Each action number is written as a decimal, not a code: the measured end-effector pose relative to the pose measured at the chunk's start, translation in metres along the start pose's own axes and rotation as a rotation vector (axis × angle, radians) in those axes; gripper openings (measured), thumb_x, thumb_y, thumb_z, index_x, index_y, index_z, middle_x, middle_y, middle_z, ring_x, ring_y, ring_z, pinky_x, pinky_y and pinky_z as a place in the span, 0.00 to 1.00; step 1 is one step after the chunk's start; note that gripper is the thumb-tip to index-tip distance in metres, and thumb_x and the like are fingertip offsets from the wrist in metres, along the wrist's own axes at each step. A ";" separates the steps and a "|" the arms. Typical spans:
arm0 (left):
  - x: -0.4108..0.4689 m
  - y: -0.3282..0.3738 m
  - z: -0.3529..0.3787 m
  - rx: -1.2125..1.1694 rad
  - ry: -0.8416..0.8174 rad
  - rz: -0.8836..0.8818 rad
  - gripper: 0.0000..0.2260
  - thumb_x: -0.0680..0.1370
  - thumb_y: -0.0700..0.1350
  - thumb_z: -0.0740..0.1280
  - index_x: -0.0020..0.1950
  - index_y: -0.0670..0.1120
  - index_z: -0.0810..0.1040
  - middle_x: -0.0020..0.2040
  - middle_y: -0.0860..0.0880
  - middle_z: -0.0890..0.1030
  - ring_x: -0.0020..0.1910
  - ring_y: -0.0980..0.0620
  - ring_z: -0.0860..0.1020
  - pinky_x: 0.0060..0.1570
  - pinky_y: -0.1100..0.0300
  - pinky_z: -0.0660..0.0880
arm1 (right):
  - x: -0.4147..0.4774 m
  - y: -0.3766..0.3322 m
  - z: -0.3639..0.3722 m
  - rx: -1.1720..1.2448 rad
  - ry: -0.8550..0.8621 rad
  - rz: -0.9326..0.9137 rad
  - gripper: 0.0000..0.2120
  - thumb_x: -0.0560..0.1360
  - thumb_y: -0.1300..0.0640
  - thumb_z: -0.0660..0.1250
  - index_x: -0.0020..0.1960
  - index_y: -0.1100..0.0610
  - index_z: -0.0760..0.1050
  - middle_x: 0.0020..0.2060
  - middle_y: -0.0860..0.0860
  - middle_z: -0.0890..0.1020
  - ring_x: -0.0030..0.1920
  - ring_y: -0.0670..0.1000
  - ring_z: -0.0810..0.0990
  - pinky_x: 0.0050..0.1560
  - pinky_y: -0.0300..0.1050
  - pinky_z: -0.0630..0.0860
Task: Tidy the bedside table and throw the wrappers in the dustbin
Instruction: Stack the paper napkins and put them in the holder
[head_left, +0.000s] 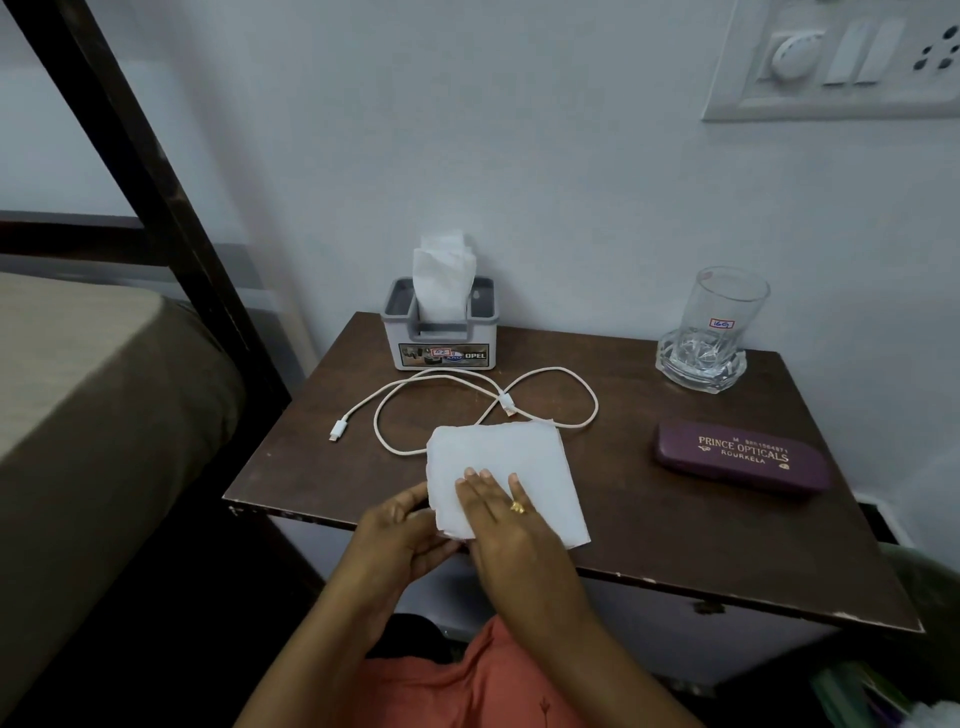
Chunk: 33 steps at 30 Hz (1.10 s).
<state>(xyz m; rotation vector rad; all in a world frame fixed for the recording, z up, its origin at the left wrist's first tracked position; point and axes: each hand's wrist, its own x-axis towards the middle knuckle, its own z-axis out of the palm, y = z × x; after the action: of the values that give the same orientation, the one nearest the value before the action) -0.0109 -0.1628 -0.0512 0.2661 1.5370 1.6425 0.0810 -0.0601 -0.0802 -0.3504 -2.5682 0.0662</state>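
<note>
- A square white paper tissue (519, 457) lies at the near edge of the dark brown wooden bedside table (675, 545).
- The left hand (400, 530) pinches its near-left edge.
- The right hand (501, 519) presses flat on it, fingers straight.

Pale blue wall (519, 130), white switchboard (831, 57), dark bed frame (137, 156), beige mattress (78, 364)

Matt dark wood table (649, 519), soft paper tissue (519, 467), clear glass tumbler (724, 306)

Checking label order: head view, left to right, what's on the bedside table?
Order: cable plug → tissue holder → glass. Left out for overlap: napkin and spectacle case.
</note>
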 end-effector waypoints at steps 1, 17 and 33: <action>0.000 0.000 0.000 0.004 -0.006 0.000 0.14 0.77 0.34 0.62 0.61 0.44 0.78 0.53 0.38 0.83 0.47 0.49 0.83 0.44 0.64 0.81 | 0.002 0.000 -0.001 -0.038 -0.008 -0.033 0.18 0.67 0.62 0.68 0.57 0.59 0.81 0.55 0.52 0.83 0.57 0.48 0.81 0.59 0.47 0.77; 0.006 0.004 -0.006 -0.079 0.075 -0.112 0.14 0.81 0.48 0.58 0.54 0.43 0.80 0.46 0.41 0.86 0.41 0.47 0.85 0.34 0.61 0.80 | 0.010 0.005 -0.006 -0.069 -0.250 -0.104 0.23 0.66 0.45 0.72 0.57 0.55 0.81 0.55 0.48 0.83 0.57 0.45 0.80 0.60 0.44 0.74; 0.035 0.032 0.022 0.347 0.067 -0.045 0.08 0.76 0.41 0.69 0.52 0.39 0.81 0.44 0.43 0.85 0.35 0.52 0.83 0.27 0.64 0.76 | -0.055 0.062 -0.065 1.199 0.158 1.067 0.13 0.78 0.52 0.59 0.43 0.58 0.78 0.40 0.60 0.83 0.37 0.51 0.83 0.35 0.37 0.80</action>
<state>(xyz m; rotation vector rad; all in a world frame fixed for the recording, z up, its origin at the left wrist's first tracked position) -0.0321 -0.1193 -0.0307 0.3615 1.8638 1.3553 0.1746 -0.0164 -0.0606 -1.0596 -1.4912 1.7106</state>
